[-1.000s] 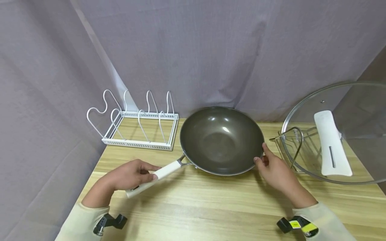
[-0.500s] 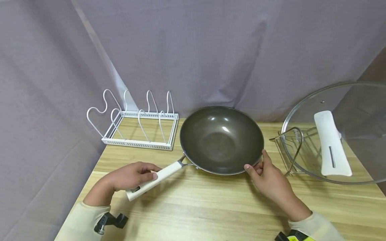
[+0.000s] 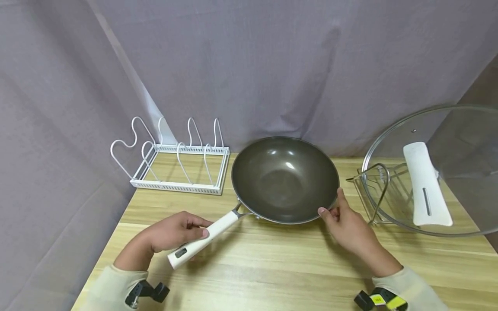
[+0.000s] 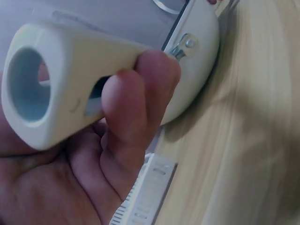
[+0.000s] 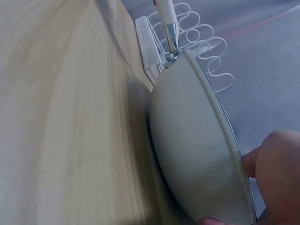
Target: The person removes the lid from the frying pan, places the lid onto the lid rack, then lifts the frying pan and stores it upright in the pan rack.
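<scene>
A wok [image 3: 285,181] with a dark inside and a pale outside sits on the wooden table, right of the white rack. Its white handle [image 3: 204,239] points toward the near left. My left hand [image 3: 171,233] grips that handle, thumb on top; in the left wrist view its fingers [image 4: 124,105] curl round the handle's underside near the hollow end. At the wok's right rim, my right hand [image 3: 350,226] pinches the edge between thumb and fingers. The right wrist view shows the wok's pale outer wall [image 5: 197,136] close to the table, with a thumb [image 5: 251,161] at the rim.
A white wire rack [image 3: 177,186] with upright loops stands at the back left. On the right, a glass lid [image 3: 389,129] with a white handle [image 3: 428,185] leans in a metal wire stand [image 3: 383,194]. Grey curtain [image 3: 253,69] hangs behind the wooden table [image 3: 264,268].
My right hand has slid toward me along the rim, then slightly back up. The handle's end has swung a little right and toward me, my left hand with it. The wok's bowl has barely moved.
</scene>
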{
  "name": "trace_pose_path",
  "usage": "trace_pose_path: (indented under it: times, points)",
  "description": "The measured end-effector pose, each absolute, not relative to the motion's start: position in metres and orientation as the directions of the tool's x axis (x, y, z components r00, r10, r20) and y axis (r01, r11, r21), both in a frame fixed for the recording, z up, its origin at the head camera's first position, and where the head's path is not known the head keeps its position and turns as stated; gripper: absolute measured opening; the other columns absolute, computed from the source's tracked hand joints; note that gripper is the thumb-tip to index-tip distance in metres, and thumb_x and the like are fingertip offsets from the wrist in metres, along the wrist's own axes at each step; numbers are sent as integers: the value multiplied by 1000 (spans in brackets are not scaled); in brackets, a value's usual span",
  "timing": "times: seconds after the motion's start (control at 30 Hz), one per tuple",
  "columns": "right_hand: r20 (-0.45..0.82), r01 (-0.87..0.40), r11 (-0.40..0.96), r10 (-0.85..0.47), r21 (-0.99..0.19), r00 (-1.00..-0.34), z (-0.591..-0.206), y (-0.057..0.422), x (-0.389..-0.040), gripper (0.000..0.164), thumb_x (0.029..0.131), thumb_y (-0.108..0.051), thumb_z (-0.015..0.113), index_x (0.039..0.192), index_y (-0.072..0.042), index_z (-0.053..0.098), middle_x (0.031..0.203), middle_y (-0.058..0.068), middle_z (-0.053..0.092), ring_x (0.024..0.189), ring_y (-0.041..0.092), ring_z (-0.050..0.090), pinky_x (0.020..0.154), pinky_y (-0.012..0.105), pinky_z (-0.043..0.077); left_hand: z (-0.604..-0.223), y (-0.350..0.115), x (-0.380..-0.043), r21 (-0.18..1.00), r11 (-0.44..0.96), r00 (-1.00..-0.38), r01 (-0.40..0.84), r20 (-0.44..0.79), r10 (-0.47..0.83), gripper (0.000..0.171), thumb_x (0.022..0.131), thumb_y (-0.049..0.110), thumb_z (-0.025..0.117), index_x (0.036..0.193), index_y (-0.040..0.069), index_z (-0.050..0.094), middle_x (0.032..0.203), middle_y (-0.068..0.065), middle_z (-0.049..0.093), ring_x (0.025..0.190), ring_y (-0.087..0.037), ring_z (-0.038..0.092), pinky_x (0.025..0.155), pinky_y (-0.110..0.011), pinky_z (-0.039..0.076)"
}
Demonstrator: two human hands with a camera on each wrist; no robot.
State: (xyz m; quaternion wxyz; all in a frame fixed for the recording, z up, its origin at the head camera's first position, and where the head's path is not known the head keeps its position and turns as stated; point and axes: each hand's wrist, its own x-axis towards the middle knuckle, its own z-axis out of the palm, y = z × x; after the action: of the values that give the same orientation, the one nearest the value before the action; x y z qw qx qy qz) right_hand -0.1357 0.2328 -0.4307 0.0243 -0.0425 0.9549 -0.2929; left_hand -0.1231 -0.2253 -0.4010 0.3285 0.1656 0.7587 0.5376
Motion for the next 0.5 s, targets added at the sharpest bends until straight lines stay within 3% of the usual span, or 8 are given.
trace_pose_path:
  times: [0.23,0.5]
  points:
    - [-65,-32,827,-83,-561,-994,-429,237,-143,91,106,-56,41,161,-3,-8,85,2,61,59,19,51,52,36,41,-405,-215,-116,936,319,-738,-148,-319,594,37,104,19,62,133,-3,64,90,-19,71,63,-26,68,57,-33,58]
    - [-92,-21,827,-87,-562,-992,-429,241,-151,87,107,-57,36,162,-9,-11,76,3,53,57,21,47,51,36,39,-409,-207,-110,939,268,-754,-215,-334,565,43,103,18,62,136,-8,59,96,-27,71,63,-27,69,59,-35,58]
